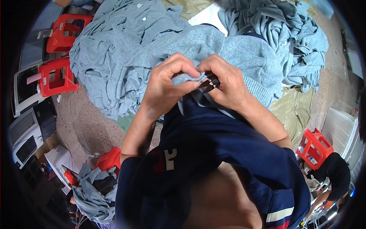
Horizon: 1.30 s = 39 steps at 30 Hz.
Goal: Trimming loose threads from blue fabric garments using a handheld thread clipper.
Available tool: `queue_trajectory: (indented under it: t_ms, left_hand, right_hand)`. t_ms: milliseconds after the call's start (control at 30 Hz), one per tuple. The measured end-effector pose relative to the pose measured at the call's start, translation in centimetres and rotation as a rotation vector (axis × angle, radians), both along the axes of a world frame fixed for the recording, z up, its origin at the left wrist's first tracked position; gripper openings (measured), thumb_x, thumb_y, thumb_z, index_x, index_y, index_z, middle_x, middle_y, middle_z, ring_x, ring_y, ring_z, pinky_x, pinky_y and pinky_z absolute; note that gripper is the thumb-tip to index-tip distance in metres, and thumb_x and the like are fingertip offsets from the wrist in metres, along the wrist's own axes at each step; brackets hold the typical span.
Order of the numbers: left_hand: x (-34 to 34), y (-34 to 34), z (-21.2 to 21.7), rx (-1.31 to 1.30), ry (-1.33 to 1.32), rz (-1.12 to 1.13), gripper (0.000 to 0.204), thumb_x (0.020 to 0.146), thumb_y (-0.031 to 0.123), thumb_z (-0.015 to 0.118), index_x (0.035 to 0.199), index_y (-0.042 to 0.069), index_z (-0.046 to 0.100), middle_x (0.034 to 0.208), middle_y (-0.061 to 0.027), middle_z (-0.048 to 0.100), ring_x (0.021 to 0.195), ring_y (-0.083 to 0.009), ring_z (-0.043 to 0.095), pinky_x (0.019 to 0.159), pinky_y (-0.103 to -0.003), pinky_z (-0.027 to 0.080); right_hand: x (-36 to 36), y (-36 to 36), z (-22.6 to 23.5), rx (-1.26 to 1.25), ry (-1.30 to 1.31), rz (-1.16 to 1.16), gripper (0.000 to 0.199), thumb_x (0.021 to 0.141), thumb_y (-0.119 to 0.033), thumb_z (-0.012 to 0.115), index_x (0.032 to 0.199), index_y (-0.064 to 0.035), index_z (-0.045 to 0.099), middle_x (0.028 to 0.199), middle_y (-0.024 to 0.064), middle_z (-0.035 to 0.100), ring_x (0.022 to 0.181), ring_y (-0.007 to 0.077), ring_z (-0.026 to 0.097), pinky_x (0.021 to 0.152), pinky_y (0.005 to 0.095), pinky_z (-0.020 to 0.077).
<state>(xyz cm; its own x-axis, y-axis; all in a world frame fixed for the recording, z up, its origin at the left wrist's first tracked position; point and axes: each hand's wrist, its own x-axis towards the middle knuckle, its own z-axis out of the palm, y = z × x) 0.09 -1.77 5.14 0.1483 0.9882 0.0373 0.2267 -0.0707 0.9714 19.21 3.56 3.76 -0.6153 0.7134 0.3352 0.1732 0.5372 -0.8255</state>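
Note:
A blue-grey knitted sweater [248, 57] lies spread over my lap and the heap in front of me. My left hand [162, 86] pinches a folded edge of it between thumb and fingers. Close beside, my right hand [228, 82] is closed around small black thread snips [207, 86], whose dark blades point left toward the pinched edge. The right thumb and forefinger also come up against the cloth, and the fingertips of both hands nearly meet. Whether the blades touch a thread is too small to tell.
Large heaps of similar knitwear lie ahead, at left [110, 57] and far right [293, 26], on an olive sheet [291, 108]. Red stools [57, 78] stand along the left; another red stool [315, 149] is at right. A person in black [335, 177] bends at lower right.

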Motion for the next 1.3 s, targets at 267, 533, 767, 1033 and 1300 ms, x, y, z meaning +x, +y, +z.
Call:
queue_trajectory:
  t_ms: [267,533,767,1033,1300]
  left_hand:
    - [0.1,0.1,0.8,0.031,0.251,0.019,0.027,0.071,0.010,0.083,0.086,-0.001,0.064,0.082,-0.0080,0.065,0.074,-0.0187,0.063,0.068,-0.028,0.050]
    - [0.8,-0.1,0.0,0.207,0.355,-0.018,0.028,0.070,0.009,0.082,0.079,-0.001,0.058,0.070,-0.0106,0.058,0.060,-0.0261,0.056,0.053,-0.033,0.043]
    - [1.1,0.0,-0.2,0.227,0.297,-0.033,0.025,0.074,0.008,0.079,0.077,0.000,0.056,0.066,-0.0112,0.053,0.058,-0.0283,0.054,0.052,-0.034,0.041]
    - [1.5,-0.1,-0.4,0.429,0.466,-0.069,0.026,0.079,0.014,0.074,0.072,0.003,0.052,0.062,-0.0088,0.047,0.050,-0.0290,0.044,0.047,-0.036,0.037]
    - [-0.3,0.4,-3.4,0.549,0.895,0.191,0.022,0.072,0.002,0.068,0.093,0.007,0.064,0.088,-0.0085,0.061,0.089,-0.0275,0.058,0.076,-0.037,0.047]
  right_hand:
    - [0.1,0.1,-1.1,0.158,0.088,-0.014,0.020,0.071,-0.005,0.072,0.080,-0.0022,0.055,0.078,0.0090,0.058,0.065,0.0261,0.060,0.052,0.0338,0.0471]
    - [0.3,0.3,-1.0,0.147,0.119,-0.091,0.023,0.067,-0.005,0.072,0.075,-0.0036,0.050,0.076,0.0083,0.058,0.061,0.0238,0.059,0.051,0.0320,0.0461]
    - [0.7,-0.1,-1.6,0.305,0.113,-0.077,0.021,0.071,-0.009,0.070,0.073,-0.0048,0.049,0.076,0.0084,0.057,0.057,0.0231,0.058,0.048,0.0322,0.0445]
    - [0.8,-0.3,-1.4,0.353,0.135,-0.101,0.019,0.072,-0.006,0.068,0.072,-0.0046,0.049,0.075,0.0088,0.058,0.057,0.0221,0.059,0.047,0.0315,0.0453]
    - [2.7,1.1,-2.2,0.100,-0.290,-0.077,0.012,0.078,-0.006,0.068,0.086,-0.0061,0.059,0.089,0.0090,0.059,0.068,0.0258,0.061,0.058,0.0351,0.0515]
